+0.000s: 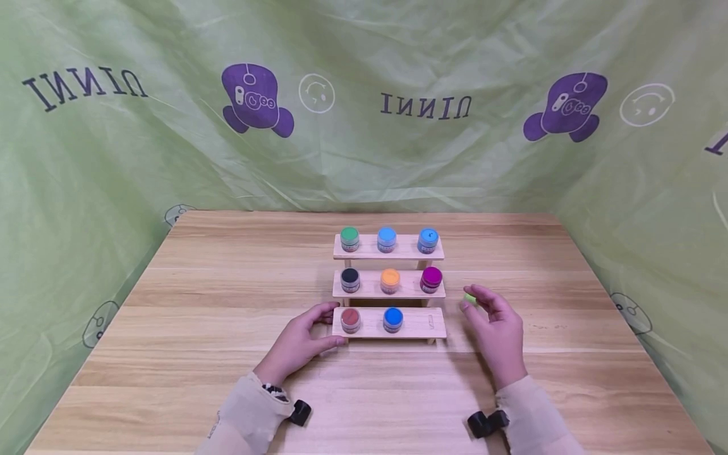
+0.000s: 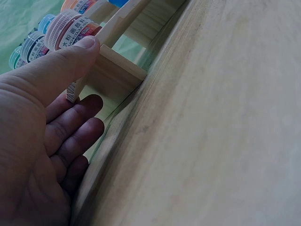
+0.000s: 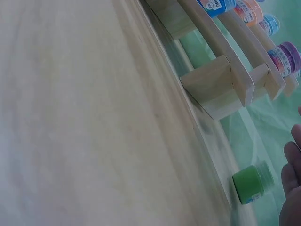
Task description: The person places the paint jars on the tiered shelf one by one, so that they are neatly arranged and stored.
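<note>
A three-tier wooden stand holds several small paint jars. My left hand grips the left end of its lowest tier, thumb along the front edge and index finger at the back. Near the thumb sits a brownish-red jar, with a blue jar farther right on that tier. To the right of the stand, a green paint jar stands on the table. My right hand is around this jar with thumb and fingers spread, and the right wrist view shows the fingers apart from it.
The middle tier carries black, orange and purple jars. On the top tier are green, light blue and blue ones. A green printed cloth hangs behind the wooden table.
</note>
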Motion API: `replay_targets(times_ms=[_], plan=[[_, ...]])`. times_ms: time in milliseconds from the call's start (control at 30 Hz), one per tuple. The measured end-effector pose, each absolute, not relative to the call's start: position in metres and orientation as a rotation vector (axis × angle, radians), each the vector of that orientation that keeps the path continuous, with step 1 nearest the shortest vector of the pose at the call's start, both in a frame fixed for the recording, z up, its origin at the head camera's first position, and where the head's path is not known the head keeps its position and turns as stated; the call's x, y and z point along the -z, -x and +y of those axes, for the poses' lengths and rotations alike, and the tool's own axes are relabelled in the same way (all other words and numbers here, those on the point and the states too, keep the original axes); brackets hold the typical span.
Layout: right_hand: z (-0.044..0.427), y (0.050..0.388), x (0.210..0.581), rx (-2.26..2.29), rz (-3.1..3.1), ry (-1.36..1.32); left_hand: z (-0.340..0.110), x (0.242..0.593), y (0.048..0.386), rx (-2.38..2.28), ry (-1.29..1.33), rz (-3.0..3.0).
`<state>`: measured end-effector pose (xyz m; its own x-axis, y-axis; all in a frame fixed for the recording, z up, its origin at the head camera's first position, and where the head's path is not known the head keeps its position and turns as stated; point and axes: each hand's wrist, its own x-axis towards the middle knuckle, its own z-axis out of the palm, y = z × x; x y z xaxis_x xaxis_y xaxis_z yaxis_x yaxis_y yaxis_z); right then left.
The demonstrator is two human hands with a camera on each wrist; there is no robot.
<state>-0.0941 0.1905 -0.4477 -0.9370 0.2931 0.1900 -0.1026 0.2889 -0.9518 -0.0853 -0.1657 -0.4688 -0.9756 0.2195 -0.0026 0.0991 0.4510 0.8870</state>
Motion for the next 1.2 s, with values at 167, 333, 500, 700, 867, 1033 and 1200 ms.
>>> replay_targets(times_ms=[167, 333, 500, 700, 867, 1033, 1200], plan=[[0.195, 0.097, 0.448, -1.625, -2.278, 0.272, -0.166, 0.469, 0.085, -1.557, -0.285, 2.582], [0.198, 0.1, 0.45, -1.646, -2.298, 0.294, -0.166, 0.47, 0.086, -1.551, -0.282, 2.584], [0.202, 0.103, 0.455, -1.679, -2.34, 0.312, -0.166, 0.47, 0.086, -1.542, -0.275, 2.581], [0.207, 0.107, 0.461, -1.704, -2.378, 0.33, -0.167, 0.471, 0.087, -1.546, -0.295, 2.584], [0.209, 0.109, 0.464, -1.716, -2.382, 0.31, -0.167, 0.473, 0.087, -1.547, -0.306, 2.589], [0.21, 0.109, 0.466, -1.732, -2.392, 0.29, -0.167, 0.473, 0.087, -1.551, -0.309, 2.589], [0.211, 0.111, 0.467, -1.725, -2.426, 0.284, -0.167, 0.472, 0.086, -1.553, -0.306, 2.582]])
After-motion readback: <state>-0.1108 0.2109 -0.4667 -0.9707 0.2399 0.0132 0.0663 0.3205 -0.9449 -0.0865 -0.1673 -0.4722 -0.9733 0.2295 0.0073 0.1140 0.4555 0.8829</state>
